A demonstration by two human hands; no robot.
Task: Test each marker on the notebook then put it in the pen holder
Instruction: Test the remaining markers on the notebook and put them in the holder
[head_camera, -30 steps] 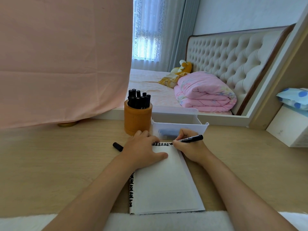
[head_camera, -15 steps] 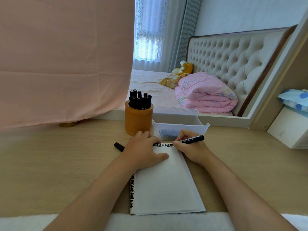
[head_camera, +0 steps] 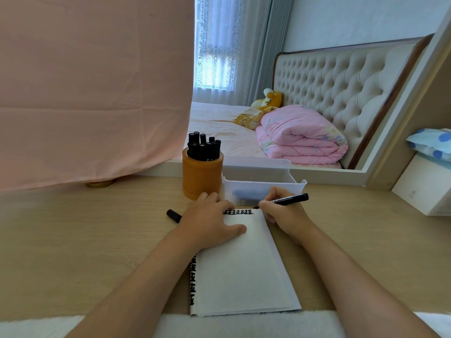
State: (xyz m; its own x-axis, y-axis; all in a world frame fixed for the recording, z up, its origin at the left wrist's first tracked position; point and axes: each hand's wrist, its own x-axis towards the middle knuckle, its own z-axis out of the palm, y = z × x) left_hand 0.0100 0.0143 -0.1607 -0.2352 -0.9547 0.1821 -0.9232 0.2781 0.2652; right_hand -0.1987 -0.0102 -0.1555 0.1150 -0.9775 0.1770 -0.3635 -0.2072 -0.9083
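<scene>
A white notebook [head_camera: 241, 269] lies open on the wooden desk [head_camera: 80, 240], with a row of black marks along its top edge. My left hand [head_camera: 210, 223] rests flat on the page's upper left, fingers spread. My right hand [head_camera: 280, 213] grips an uncapped black marker [head_camera: 288, 199], its tip touching the top right corner of the page. The marker's black cap [head_camera: 173, 215] lies on the desk left of my left hand. Behind it stands the orange pen holder [head_camera: 202, 175], with several black markers [head_camera: 203, 148] upright in it.
A clear plastic tray [head_camera: 263, 184] sits behind the notebook, right of the holder. A pink cloth [head_camera: 92, 89] hangs at the left above the desk. A white box [head_camera: 424, 189] stands at the far right. A mirror behind reflects a bed.
The marker tip has crept slightly right along the row of black marks at the page's top. My left hand stays on the page.
</scene>
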